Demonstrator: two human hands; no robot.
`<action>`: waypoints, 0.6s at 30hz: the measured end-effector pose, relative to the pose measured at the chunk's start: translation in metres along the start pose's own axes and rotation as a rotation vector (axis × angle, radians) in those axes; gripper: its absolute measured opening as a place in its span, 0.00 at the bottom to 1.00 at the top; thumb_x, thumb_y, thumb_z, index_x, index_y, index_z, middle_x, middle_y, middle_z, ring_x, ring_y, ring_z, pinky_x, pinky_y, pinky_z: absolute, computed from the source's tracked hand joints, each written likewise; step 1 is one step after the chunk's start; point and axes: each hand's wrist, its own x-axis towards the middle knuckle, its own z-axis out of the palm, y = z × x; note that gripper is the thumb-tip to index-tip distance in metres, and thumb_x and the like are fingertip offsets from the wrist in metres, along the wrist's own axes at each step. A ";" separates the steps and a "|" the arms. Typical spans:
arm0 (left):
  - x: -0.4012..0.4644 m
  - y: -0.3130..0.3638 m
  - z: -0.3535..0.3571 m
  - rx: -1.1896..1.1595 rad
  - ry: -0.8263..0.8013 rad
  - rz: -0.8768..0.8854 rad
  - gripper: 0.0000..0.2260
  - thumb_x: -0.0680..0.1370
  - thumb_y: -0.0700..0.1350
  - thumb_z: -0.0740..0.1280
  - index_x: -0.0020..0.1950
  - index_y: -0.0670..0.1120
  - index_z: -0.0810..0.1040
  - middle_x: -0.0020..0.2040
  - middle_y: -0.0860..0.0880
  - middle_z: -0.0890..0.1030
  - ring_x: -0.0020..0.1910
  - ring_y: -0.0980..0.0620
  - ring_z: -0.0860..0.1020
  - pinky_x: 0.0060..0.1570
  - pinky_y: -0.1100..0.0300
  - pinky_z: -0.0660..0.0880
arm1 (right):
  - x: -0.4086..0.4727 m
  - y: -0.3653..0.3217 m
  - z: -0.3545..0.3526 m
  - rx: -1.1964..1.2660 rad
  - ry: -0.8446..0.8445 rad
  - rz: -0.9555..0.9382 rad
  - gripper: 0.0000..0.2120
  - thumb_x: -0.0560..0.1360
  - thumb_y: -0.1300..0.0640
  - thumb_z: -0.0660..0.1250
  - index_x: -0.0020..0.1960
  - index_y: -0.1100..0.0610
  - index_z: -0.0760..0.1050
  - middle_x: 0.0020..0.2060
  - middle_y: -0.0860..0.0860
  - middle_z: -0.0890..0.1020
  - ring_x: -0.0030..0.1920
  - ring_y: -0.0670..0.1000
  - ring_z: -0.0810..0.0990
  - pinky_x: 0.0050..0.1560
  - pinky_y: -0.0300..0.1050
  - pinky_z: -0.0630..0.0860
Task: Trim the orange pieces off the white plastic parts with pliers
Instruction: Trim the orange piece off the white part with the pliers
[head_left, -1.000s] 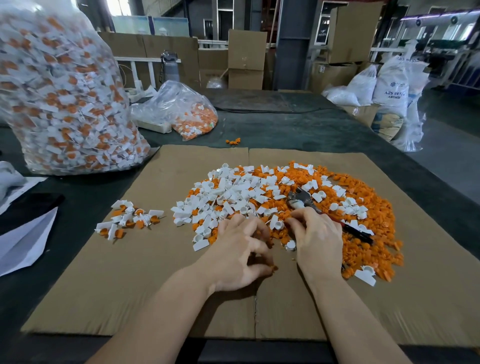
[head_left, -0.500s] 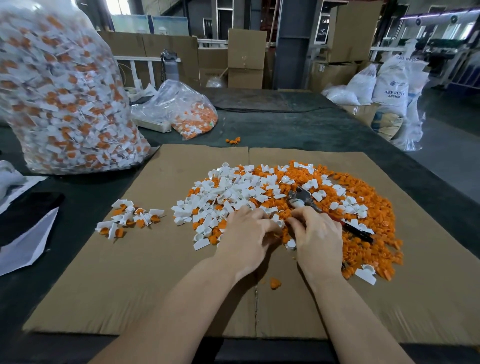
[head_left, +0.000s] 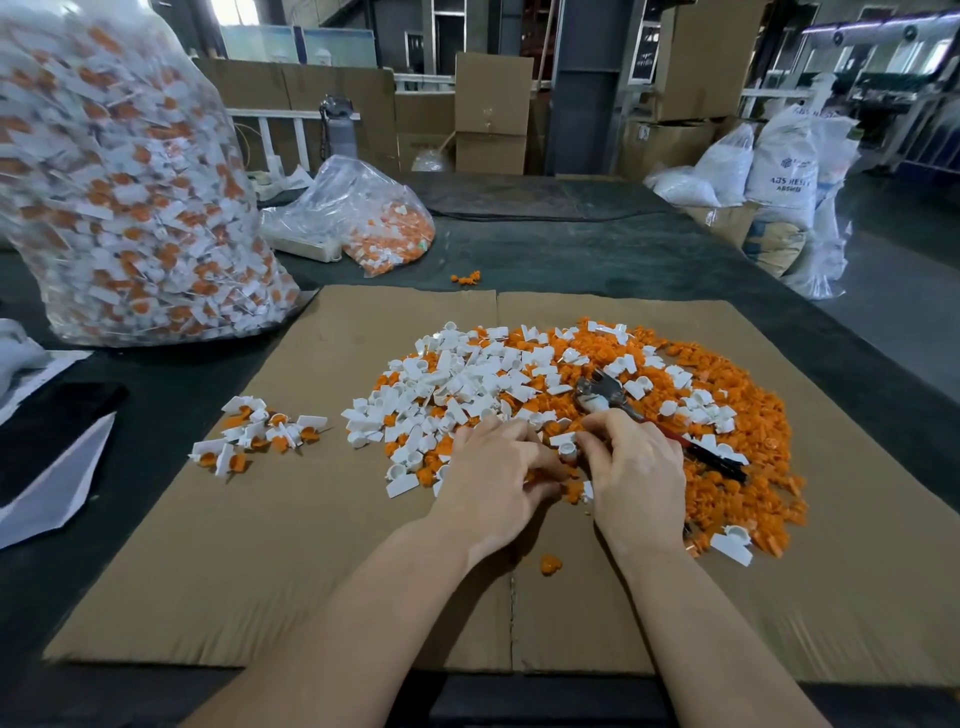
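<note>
A worker's two bare hands meet over a heap of plastic parts (head_left: 467, 379) on a sheet of cardboard (head_left: 311, 545) in a packing shop. The right hand (head_left: 636, 478) has its fingers curled round the red-handled pliers (head_left: 608, 397), whose metal head pokes out just beyond the knuckles and holds something white in its jaws, while the dark handle ends trail off to the hand's outer side. The left hand (head_left: 493, 483) sits just beside it, fingers bent down into the heap; whether it pinches a part cannot be told, as the fingertips are hidden. A white part (head_left: 566, 444) lies between the two hands, touching the right fingertips. Cut orange pieces (head_left: 727, 499) spread out beyond and to the right of the right hand, and one orange scrap (head_left: 550, 564) lies alone near the left wrist. A small cluster of untrimmed parts (head_left: 260, 431) waits well to the left of the left hand. The risk from here appears to be a nipped fingertip, since the hands work so close together, or a part flying off if gripped loosely.
</note>
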 end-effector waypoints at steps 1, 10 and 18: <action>-0.001 0.000 0.000 -0.025 0.004 0.000 0.08 0.76 0.55 0.66 0.53 0.57 0.82 0.45 0.59 0.68 0.48 0.57 0.61 0.44 0.58 0.52 | 0.000 0.000 0.000 -0.002 0.007 -0.002 0.01 0.73 0.62 0.70 0.44 0.59 0.78 0.35 0.51 0.81 0.39 0.54 0.77 0.48 0.46 0.63; 0.007 0.015 0.007 0.018 -0.120 0.110 0.12 0.77 0.53 0.66 0.59 0.52 0.78 0.52 0.51 0.77 0.46 0.55 0.61 0.49 0.60 0.58 | 0.000 0.002 0.001 0.044 0.021 0.035 0.02 0.75 0.62 0.67 0.46 0.58 0.79 0.40 0.51 0.82 0.43 0.53 0.76 0.48 0.40 0.59; 0.010 0.020 0.011 -0.010 -0.011 0.076 0.08 0.77 0.51 0.66 0.49 0.48 0.79 0.47 0.51 0.79 0.45 0.54 0.67 0.51 0.60 0.63 | -0.001 0.001 0.000 0.070 0.053 0.043 0.04 0.75 0.63 0.66 0.47 0.58 0.79 0.41 0.51 0.82 0.44 0.52 0.76 0.49 0.41 0.62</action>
